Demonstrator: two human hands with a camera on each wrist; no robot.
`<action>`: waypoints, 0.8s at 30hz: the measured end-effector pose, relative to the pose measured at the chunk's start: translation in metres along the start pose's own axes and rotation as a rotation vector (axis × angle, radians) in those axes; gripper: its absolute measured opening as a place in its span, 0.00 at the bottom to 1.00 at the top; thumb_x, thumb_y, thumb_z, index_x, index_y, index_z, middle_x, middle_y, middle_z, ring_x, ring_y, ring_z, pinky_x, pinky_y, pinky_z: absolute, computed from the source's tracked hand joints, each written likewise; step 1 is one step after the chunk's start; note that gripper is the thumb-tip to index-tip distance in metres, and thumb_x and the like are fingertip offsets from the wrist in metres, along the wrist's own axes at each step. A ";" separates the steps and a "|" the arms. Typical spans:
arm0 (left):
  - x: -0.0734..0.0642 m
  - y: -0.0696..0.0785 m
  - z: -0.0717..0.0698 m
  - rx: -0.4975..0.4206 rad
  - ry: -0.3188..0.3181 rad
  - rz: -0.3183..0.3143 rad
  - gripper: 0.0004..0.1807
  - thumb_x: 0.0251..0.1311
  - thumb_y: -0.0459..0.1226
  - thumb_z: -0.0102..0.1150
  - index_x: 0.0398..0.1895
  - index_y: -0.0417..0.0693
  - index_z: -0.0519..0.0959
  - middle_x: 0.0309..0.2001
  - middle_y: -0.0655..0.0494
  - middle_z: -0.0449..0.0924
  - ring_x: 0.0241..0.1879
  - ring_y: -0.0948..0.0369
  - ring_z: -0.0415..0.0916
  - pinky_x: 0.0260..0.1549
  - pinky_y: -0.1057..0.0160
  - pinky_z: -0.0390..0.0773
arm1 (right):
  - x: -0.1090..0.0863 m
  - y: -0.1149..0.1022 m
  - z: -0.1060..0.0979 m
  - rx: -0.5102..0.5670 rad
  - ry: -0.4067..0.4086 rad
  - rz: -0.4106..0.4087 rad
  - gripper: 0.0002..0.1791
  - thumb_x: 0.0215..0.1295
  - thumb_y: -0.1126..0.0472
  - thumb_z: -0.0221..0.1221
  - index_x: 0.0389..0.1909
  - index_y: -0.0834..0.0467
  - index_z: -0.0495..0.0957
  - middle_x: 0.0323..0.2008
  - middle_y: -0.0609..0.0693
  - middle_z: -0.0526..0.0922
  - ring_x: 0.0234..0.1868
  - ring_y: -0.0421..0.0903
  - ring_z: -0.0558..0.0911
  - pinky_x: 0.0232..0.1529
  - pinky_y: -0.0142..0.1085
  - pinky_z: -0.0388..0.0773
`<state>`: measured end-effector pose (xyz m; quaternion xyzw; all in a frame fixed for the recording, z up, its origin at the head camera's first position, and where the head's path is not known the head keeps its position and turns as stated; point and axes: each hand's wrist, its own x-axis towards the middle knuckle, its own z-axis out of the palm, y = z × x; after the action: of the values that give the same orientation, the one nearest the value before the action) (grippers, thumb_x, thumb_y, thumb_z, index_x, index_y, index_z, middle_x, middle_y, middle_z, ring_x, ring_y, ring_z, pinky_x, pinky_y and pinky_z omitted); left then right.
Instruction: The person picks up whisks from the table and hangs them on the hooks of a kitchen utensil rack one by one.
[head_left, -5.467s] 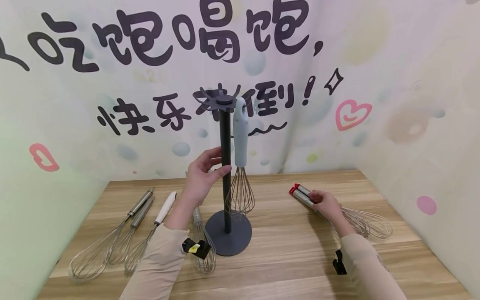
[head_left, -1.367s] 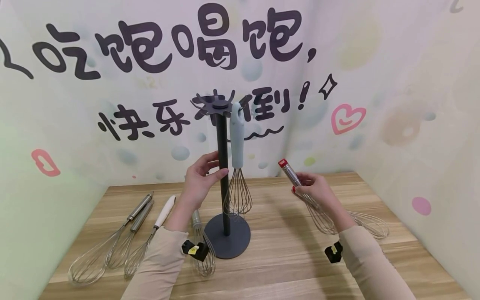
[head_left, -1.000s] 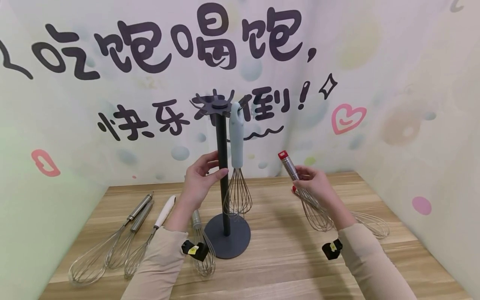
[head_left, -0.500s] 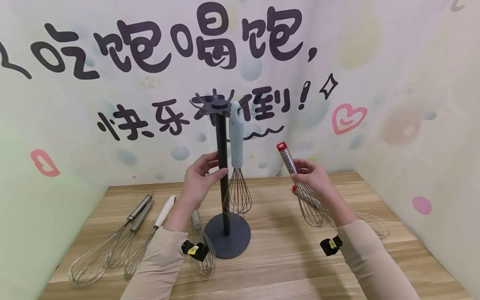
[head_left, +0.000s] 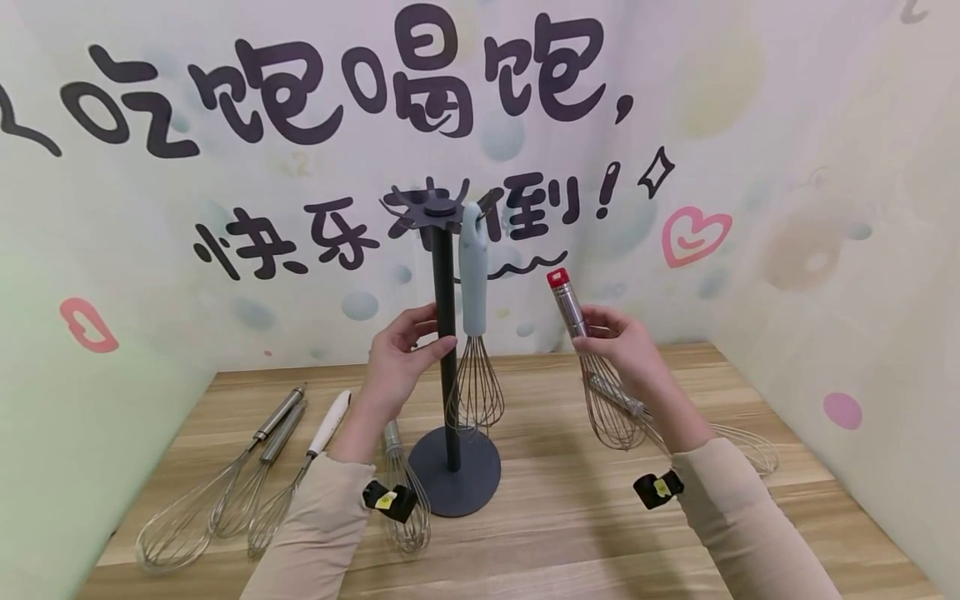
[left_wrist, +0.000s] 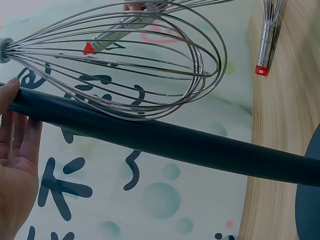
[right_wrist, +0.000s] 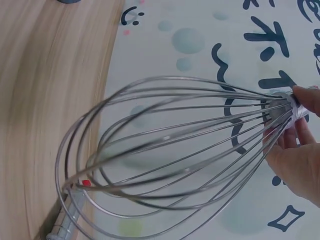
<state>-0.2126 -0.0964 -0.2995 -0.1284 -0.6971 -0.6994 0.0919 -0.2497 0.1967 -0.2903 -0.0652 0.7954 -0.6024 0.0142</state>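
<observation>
My left hand (head_left: 397, 358) holds the post of a dark utensil stand (head_left: 447, 283), thumb in front and fingers behind. From one hook at the stand's top hangs a whisk with a pale blue handle (head_left: 473, 275), its wires beside the post. My right hand (head_left: 622, 346) grips a red-tipped steel whisk (head_left: 567, 304) low on the handle, raised with its tip up and to the left. In the right wrist view this whisk's wire loops (right_wrist: 165, 145) spread below the fingers. A second red-tipped whisk (head_left: 618, 396) lies on the table, partly behind the right hand.
Left on the wooden table (head_left: 555, 542) lie two steel-handled whisks (head_left: 279, 414) and a white-handled whisk (head_left: 330, 422). Another whisk (head_left: 405, 475) lies beside the stand's round base (head_left: 468, 483), partly under the left wrist's camera. A printed wall (head_left: 600, 250) stands behind the table.
The right hand has picked up one red-tipped whisk and moved it up and slightly left, turning it more upright. The left hand keeps holding the post.
</observation>
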 end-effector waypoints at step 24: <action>0.000 -0.002 -0.002 0.026 0.004 0.032 0.25 0.56 0.28 0.64 0.59 0.42 0.74 0.43 0.72 0.78 0.46 0.71 0.77 0.48 0.72 0.79 | -0.014 -0.027 0.008 0.049 0.006 -0.057 0.30 0.60 0.70 0.60 0.65 0.65 0.65 0.48 0.44 0.74 0.48 0.36 0.75 0.47 0.22 0.76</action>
<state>-0.2131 -0.0985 -0.3017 -0.1369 -0.7038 -0.6890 0.1060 -0.2327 0.1834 -0.2671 -0.0857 0.7784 -0.6219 -0.0038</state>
